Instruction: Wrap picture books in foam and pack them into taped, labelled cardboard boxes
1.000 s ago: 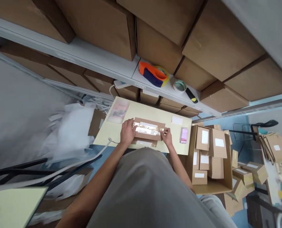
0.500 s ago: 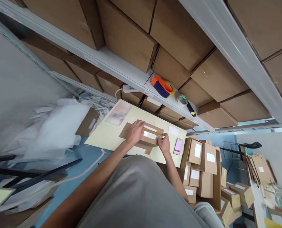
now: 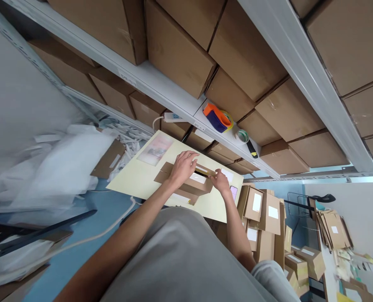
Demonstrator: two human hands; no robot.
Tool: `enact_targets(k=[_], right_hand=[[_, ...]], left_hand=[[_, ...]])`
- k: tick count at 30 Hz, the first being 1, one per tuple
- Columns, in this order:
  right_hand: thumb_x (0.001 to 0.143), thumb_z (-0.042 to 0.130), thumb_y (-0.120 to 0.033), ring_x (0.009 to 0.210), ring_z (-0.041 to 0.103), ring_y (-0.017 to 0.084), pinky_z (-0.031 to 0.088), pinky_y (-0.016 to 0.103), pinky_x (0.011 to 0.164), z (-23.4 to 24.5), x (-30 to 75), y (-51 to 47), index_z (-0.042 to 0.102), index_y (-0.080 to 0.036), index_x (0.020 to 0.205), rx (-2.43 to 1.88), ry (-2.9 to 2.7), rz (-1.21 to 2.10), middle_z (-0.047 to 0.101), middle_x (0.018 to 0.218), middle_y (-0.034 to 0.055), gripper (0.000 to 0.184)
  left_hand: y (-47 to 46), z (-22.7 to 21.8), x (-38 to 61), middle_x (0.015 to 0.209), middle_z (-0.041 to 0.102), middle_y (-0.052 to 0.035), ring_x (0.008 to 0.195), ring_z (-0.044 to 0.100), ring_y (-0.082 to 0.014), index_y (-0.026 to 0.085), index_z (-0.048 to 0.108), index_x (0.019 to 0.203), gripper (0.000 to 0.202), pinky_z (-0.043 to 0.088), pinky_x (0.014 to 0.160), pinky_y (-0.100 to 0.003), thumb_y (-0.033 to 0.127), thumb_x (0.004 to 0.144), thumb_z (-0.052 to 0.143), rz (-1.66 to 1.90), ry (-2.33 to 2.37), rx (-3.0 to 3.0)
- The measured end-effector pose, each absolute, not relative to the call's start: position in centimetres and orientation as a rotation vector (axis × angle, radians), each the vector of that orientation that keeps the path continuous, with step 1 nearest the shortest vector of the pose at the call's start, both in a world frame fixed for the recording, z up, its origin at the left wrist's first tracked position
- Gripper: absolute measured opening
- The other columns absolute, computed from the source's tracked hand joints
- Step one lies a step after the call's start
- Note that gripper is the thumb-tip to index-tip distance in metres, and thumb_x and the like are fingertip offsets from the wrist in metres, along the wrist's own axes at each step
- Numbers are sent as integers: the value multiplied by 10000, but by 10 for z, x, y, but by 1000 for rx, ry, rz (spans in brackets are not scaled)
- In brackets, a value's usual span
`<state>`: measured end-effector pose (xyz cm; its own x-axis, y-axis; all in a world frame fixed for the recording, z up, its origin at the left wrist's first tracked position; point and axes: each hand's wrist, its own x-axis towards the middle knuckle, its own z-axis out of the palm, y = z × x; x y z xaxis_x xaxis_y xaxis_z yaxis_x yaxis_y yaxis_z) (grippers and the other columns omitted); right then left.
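Note:
A small brown cardboard box (image 3: 190,183) with a white label lies on a cream tabletop (image 3: 136,176). A dark gap shows along its top, beside a yellowish strip. My left hand (image 3: 183,167) rests over the box's left part, its fingers stretched out and apart from the thumb. At the right end, my right hand (image 3: 220,181) has its fingers pinched together at the box's top edge; what exactly lies between them is too small to tell. Another flat cardboard piece (image 3: 186,197) with a label lies at the near side of the box.
A phone (image 3: 233,192) and a white paper (image 3: 227,174) lie right of my right hand. Above the table, a shelf holds an orange tape dispenser (image 3: 217,117), a tape roll (image 3: 243,135) and a cutter (image 3: 252,149). A large carton (image 3: 279,239) with labelled boxes stands at right.
My left hand has lifted its fingers slightly and opened wider. My right hand has shifted a little right. A dark gap now shows where the yellowish tape strip ran along the box top.

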<state>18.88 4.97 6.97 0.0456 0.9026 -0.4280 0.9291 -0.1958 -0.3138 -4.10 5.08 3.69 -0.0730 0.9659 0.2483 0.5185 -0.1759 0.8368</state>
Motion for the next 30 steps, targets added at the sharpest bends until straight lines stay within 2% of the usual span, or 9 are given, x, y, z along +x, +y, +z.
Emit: enact_targets(k=[4, 8, 11, 14, 17, 19, 24, 27, 30], right_hand=[[923, 868, -539, 1073, 827, 387, 617, 451, 919, 83, 182, 67, 732, -277, 1030, 2127, 1964, -891, 879, 1032, 121, 314], [988, 775, -650, 1124, 820, 391, 620, 485, 987, 116, 171, 93, 768, -267, 1133, 2102, 2249, -785, 870, 1132, 147, 410], [1085, 646, -594, 1293, 768, 409, 566, 562, 1160, 150, 159, 133, 724, -250, 1331, 2116, 2567, -585, 815, 1315, 180, 430], [1109, 596, -551, 1506, 618, 435, 391, 677, 1346, 171, 141, 184, 623, -175, 1463, 2013, 2891, -341, 708, 1500, 247, 517], [1090, 640, -480, 1528, 583, 491, 389, 750, 1319, 173, 117, 229, 560, -92, 1465, 2001, 2783, -306, 665, 1501, 327, 546], [1071, 674, -382, 1501, 614, 489, 423, 724, 1305, 168, 103, 249, 533, -45, 1475, 2016, 2643, -290, 656, 1500, 355, 545], [1064, 610, -215, 1388, 699, 447, 467, 688, 1279, 158, 93, 266, 532, -60, 1475, 2073, 2564, -308, 719, 1393, 316, 446], [1087, 607, -315, 1330, 717, 452, 516, 703, 1221, 156, 103, 243, 548, -128, 1433, 2171, 2651, -476, 748, 1290, 261, 398], [1128, 566, -537, 1294, 730, 397, 586, 627, 1171, 150, 112, 183, 545, -212, 1435, 2244, 2786, -833, 759, 1286, 187, 447]], left_hand=[[58, 52, -41, 1332, 797, -135, 1291, 698, -355, 249, 815, 1290, 346, 559, 1165, -530, 212, 1044, 575, 1253, 1586, 1672], [67, 75, -42, 1295, 806, -124, 1232, 724, -337, 240, 814, 1269, 321, 572, 1138, -502, 227, 1063, 568, 1351, 1559, 1656], [82, 101, -40, 1268, 816, -114, 1208, 733, -326, 233, 814, 1252, 306, 574, 1128, -483, 251, 1089, 556, 1430, 1537, 1646], [99, 128, -37, 1226, 829, -100, 1213, 734, -318, 228, 812, 1243, 308, 561, 1149, -471, 242, 1096, 541, 1504, 1499, 1634], [108, 146, -35, 1195, 832, -89, 1203, 741, -311, 218, 803, 1268, 338, 556, 1158, -463, 193, 1074, 527, 1568, 1466, 1605], [106, 150, -35, 1191, 832, -81, 1207, 746, -306, 224, 800, 1280, 362, 558, 1167, -457, 162, 1055, 523, 1588, 1459, 1571], [83, 133, -35, 1178, 848, -70, 1177, 775, -291, 241, 803, 1250, 352, 601, 1143, -457, 158, 1049, 527, 1566, 1479, 1452], [63, 117, -35, 1215, 846, -83, 1180, 793, -278, 232, 791, 1243, 300, 624, 1139, -460, 189, 1053, 563, 1554, 1477, 1346], [38, 104, -36, 1295, 815, -109, 1182, 804, -261, 234, 767, 1267, 245, 665, 1103, -445, 302, 1084, 620, 1552, 1436, 1195]])
